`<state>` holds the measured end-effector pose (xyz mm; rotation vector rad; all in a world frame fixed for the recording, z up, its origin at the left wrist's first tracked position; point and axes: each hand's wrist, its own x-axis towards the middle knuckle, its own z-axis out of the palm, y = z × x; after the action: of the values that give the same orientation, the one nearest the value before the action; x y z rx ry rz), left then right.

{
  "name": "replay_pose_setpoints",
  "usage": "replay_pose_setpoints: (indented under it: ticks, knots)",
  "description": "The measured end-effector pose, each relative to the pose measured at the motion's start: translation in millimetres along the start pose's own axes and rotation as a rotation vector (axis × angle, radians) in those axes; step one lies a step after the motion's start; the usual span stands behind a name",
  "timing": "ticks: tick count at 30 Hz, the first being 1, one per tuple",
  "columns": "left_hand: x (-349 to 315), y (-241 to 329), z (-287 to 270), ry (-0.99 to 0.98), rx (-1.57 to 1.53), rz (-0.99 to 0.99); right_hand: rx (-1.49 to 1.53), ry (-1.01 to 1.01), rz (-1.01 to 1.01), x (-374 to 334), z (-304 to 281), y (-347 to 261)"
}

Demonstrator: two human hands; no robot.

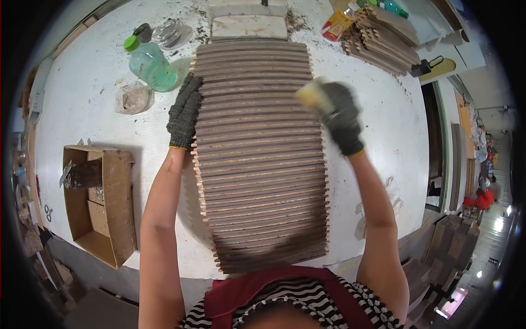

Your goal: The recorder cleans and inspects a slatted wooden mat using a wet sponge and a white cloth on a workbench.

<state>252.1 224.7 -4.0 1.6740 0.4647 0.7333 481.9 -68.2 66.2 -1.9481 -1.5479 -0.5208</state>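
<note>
A long row of grey-brown wooden strips, set side by side with notched ends, stretches across the white table towards me. My left hand, in a dark knitted glove, lies along the row's left edge with its fingers stretched out, holding nothing. Over the right edge, my gloved right hand is closed on a pale yellow brush. Both are smeared by motion, and whether the bristles touch the strips I cannot tell.
Left of the row stand a green-capped bottle, a crumpled bag and an open cardboard box. A white block abuts the far end. At the back right are stacked wooden pieces and a yellow-red bottle.
</note>
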Motion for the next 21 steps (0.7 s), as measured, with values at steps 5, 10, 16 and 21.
replay_pose_setpoints:
  ticks: [5, 10, 16, 21]
  knots:
    - [-1, 1, -6, -0.007, 0.017, 0.031, 0.325, -0.635, 0.069, -10, 11, -98]
    - [0, 2, 0, -0.012, -0.072, -0.028, -0.186, -0.281, 0.249, 13, 0, 46]
    - [-3, 11, -5, 0.021, -0.11, -0.111, 0.128, -0.157, -0.012, -8, -13, -27]
    - [-3, -8, -10, 0.173, -0.382, -0.01, 0.415, -0.474, -0.112, -33, 8, -90]
